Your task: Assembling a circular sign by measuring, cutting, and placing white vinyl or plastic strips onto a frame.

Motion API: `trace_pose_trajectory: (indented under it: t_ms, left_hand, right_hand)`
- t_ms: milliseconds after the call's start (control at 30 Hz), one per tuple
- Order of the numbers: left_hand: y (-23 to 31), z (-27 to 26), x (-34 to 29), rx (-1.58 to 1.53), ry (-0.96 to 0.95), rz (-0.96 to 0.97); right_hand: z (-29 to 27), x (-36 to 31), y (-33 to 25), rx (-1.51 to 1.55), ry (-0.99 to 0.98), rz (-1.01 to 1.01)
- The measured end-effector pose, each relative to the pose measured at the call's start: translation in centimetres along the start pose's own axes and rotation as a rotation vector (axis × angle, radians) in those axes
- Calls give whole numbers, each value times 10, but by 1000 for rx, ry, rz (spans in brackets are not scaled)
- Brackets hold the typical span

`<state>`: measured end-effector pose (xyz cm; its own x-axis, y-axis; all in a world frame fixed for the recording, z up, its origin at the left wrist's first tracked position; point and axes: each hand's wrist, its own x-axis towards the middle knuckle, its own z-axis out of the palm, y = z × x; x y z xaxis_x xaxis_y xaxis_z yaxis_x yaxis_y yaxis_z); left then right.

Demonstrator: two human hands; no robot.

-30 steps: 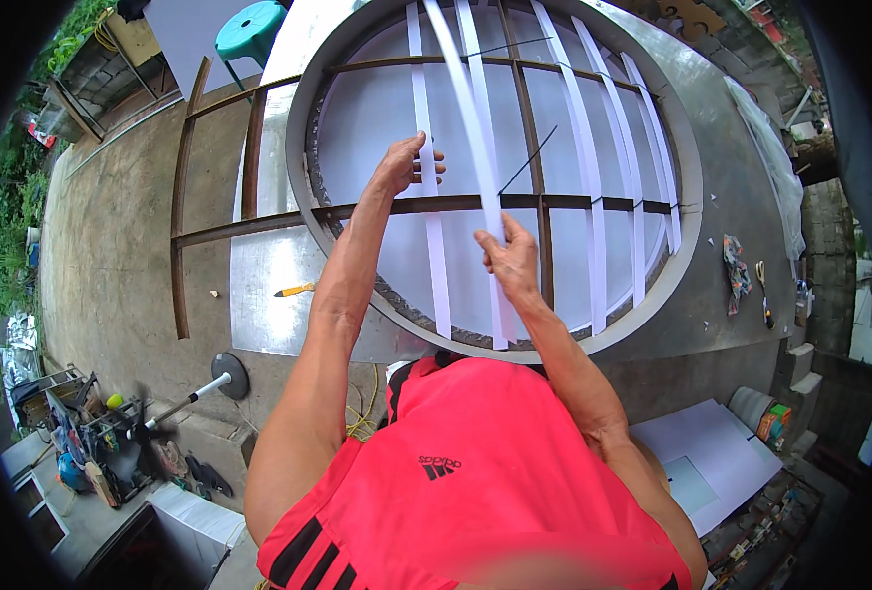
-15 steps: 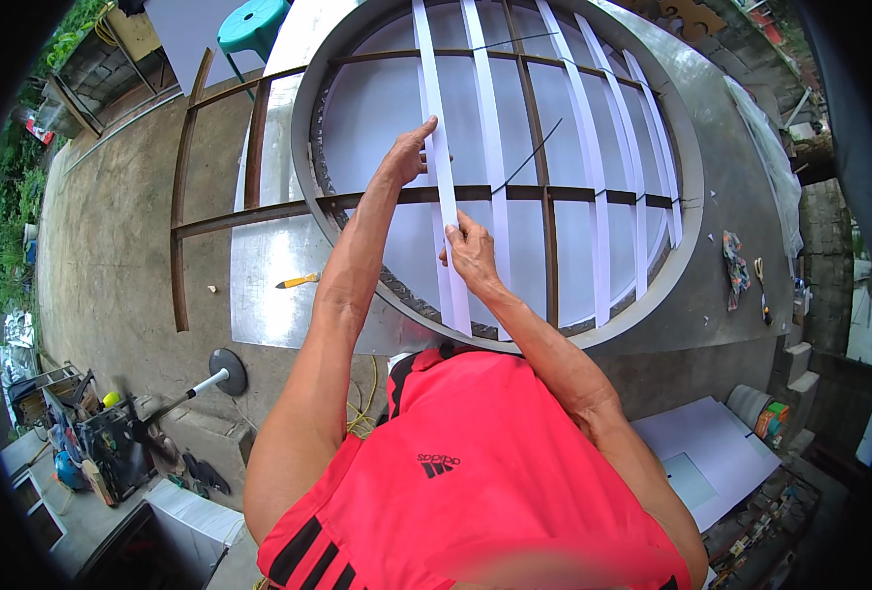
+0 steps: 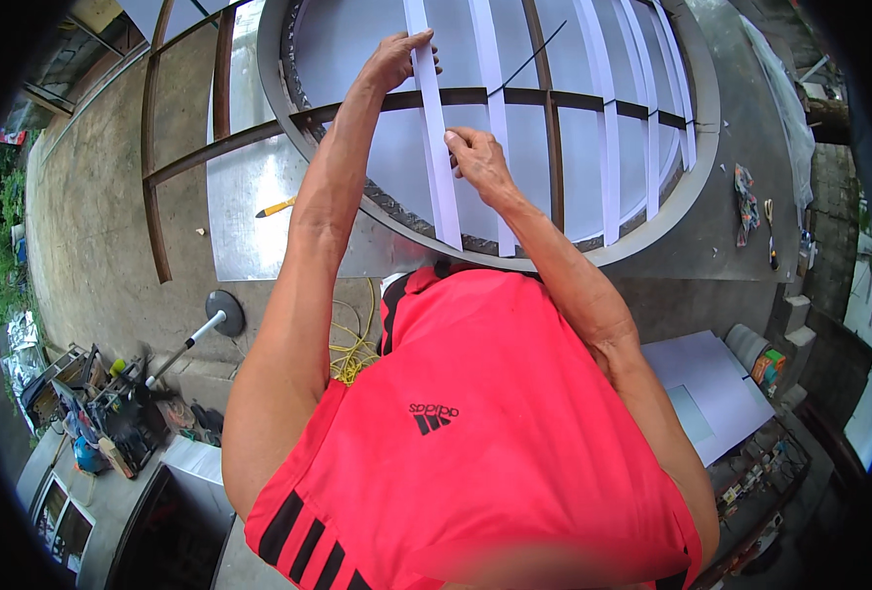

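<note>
A long white strip (image 3: 438,182) runs front to back across a large round grey metal frame (image 3: 272,88). Around its far part, my left hand (image 3: 396,63) is closed, thumb on top and fingers on the right side. Nearer to me, my right hand (image 3: 482,165) grips the strip's right edge with the thumb and bent fingers. Between the hands the strip crosses a rusty brown crossbar (image 3: 510,96). Another white strip (image 3: 489,59) lies just to the right, with a thin black cable tie (image 3: 536,54) sticking up from it where it meets the bar.
Several more white strips (image 3: 610,147) cross the frame farther right. Brown bars (image 3: 149,147) extend left beyond it over a shiny metal sheet (image 3: 244,251). A yellow-handled tool (image 3: 276,207) lies there. Yellow cord (image 3: 354,352) and a round-ended pole (image 3: 223,312) are on the floor.
The view has shifted, so the frame and strips sit higher in the picture. Both hands stay on the same strip; my right hand now holds its right edge, fingers more curled.
</note>
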<state>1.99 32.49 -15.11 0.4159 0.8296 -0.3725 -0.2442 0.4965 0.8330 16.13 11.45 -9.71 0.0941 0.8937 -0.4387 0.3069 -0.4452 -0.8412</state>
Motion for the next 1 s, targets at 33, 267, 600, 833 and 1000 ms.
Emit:
trace_pose_trajectory:
  t_ms: [33,267,600,833,1000]
  left_hand:
    - [-2,-1,2,13,11,14]
    - [-21,-17,19,-105,-87,-32]
    - [-19,-15,23,2,-76,-17]
    - [-23,-18,20,-168,-135,-4]
    - [0,1,4,-53,-8,-68]
  right_hand:
    - [-4,-3,-1,90,-17,42]
    - [-8,-20,8,190,-160,47]
    - [9,-10,19,-64,-10,-71]
    - [-9,-18,20,64,-158,-56]
    - [-17,-49,16,-22,-279,26]
